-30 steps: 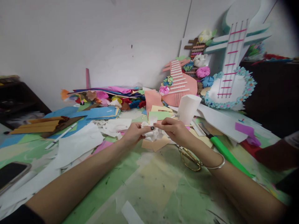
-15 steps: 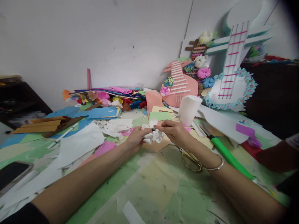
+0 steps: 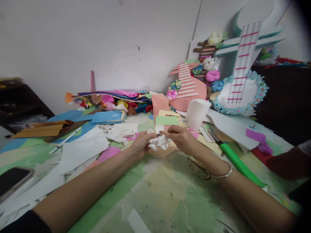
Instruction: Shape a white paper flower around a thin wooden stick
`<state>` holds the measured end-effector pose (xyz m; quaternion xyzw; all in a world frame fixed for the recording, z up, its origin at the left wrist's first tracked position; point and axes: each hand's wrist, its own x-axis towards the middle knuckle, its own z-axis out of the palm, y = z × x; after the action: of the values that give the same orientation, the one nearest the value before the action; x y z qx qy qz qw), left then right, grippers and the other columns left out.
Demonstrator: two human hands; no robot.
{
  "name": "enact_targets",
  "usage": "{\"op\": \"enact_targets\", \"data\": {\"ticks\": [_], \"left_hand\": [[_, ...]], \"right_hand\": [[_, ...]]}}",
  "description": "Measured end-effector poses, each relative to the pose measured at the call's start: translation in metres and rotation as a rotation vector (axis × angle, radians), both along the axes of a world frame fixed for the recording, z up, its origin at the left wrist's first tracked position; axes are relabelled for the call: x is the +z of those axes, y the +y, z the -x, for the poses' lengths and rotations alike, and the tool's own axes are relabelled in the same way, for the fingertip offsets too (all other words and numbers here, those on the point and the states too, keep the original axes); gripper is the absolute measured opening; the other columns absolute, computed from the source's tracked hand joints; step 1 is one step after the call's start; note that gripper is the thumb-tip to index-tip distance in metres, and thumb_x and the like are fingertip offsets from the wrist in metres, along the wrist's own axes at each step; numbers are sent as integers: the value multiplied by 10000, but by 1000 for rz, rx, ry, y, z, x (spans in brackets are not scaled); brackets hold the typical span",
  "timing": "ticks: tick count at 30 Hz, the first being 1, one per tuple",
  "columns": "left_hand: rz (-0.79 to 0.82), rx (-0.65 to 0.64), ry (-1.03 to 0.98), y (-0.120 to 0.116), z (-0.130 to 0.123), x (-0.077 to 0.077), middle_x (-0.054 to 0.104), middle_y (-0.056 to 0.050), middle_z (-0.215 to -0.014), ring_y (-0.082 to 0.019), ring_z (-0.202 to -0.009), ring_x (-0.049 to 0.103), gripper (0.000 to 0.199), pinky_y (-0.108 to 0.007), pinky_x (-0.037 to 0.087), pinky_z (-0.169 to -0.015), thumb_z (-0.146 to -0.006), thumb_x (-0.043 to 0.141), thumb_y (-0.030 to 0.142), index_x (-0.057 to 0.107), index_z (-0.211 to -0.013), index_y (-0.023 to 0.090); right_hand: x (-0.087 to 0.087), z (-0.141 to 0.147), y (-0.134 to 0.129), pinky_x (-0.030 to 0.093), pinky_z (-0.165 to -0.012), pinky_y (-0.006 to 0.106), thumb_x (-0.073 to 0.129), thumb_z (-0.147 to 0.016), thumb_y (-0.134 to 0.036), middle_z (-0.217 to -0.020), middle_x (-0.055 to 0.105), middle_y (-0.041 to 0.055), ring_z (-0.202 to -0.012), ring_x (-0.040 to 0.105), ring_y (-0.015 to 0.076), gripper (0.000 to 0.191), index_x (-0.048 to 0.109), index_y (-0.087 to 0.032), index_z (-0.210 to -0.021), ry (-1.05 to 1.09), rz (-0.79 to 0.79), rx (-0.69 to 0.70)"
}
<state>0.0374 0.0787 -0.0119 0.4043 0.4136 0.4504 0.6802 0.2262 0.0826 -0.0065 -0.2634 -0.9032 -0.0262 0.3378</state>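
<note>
Near the middle of the table, a white paper flower (image 3: 162,142) with curled petals is held between both hands. My left hand (image 3: 142,144) pinches its left side, thumb on top. From the right, my right hand (image 3: 181,137) reaches its fingertips to the flower's upper edge, fingers bent and pressed together. The two sets of fingertips nearly meet above it. Peach paper (image 3: 167,150) lies just beneath. Gold-handled scissors (image 3: 198,167) rest under my right wrist, their blades mostly hidden.
A green-handled knife (image 3: 239,165) lies to the right, near a person's arm (image 3: 289,163). A white paper roll (image 3: 198,113) stands behind my right hand. Paper guitars (image 3: 188,87) lean at the back. White sheets (image 3: 85,147) and a phone (image 3: 14,181) lie left.
The white flower has turned slightly between my fingers, so its petals show at a different angle. Both hands stay in nearly the same place.
</note>
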Motion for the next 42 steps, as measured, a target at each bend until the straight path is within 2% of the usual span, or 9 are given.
{"op": "enact_targets", "data": {"ticks": [6, 19, 30, 37, 42], "left_hand": [[51, 16, -21, 0, -1, 1, 565, 0, -586, -91, -490, 515, 178, -207, 396, -461, -549, 672, 191, 582, -681, 113], [97, 26, -57, -4, -2, 2, 586, 1, -583, -86, -478, 534, 107, -194, 411, -436, -583, 649, 168, 613, -663, 108], [130, -21, -121, -3, -2, 0, 625, -22, -635, -96, -493, 559, 100, -200, 440, -446, -651, 635, 160, 637, -739, 113], [175, -42, -159, -2, -1, -2, 642, -36, -682, -91, -509, 566, 124, -186, 435, -439, -678, 653, 201, 643, -769, 118], [192, -33, -170, -1, -1, 0, 646, -34, -671, -94, -516, 569, 93, -191, 446, -457, -679, 638, 181, 641, -750, 121]], "right_hand": [[0, 1, -2, 432, -618, 261, 338, -915, -117, -813, 558, 79, -725, 512, 136, 359, 643, -190, -1090, -23, -4, -31], [0, 1, -2, 432, -623, 264, 316, -916, -113, -809, 559, 78, -726, 499, 137, 384, 637, -198, -1108, -50, -4, -42], [0, 1, -1, 429, -614, 253, 323, -908, -102, -809, 548, 71, -714, 488, 128, 378, 637, -196, -1095, -54, -26, -30], [3, 2, -3, 416, -615, 259, 328, -934, -166, -781, 559, 78, -713, 494, 140, 343, 664, -180, -999, -84, -37, -69], [3, 2, -3, 401, -630, 262, 319, -931, -149, -799, 560, 77, -724, 484, 139, 338, 652, -184, -975, -109, -61, -89]]}}
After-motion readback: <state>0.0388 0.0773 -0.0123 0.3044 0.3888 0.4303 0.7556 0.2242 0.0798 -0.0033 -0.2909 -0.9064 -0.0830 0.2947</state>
